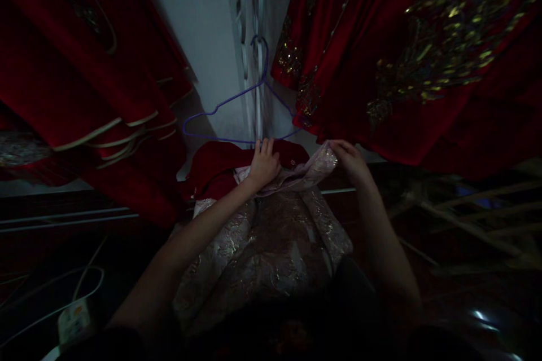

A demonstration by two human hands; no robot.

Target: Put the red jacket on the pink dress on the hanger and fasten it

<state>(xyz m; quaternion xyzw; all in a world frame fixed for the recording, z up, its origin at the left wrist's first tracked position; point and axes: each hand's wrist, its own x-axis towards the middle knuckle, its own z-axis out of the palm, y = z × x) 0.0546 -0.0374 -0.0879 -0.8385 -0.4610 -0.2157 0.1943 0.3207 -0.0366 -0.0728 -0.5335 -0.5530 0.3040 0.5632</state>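
In dim light, a pale pinkish garment with shiny metallic patterning (275, 248) lies draped in front of me. My right hand (349, 159) pinches a raised edge of its cloth between thumb and fingers, pulling it out to the right. My left hand (265, 164) rests on the garment's upper part, its fingers stretched forward over the cloth. Red fabric (215, 161) lies just behind and under the pale cloth. Beyond my left fingertips hangs a purple hanger (237, 96), its hook at a narrow upright bar.
Red garments hang on both sides, one with pale trim (139, 79) at left and one with gold sequins (449, 56) at right. A power strip (75, 318) with a white cable lies at lower left. A slatted rack (474, 225) stands at right.
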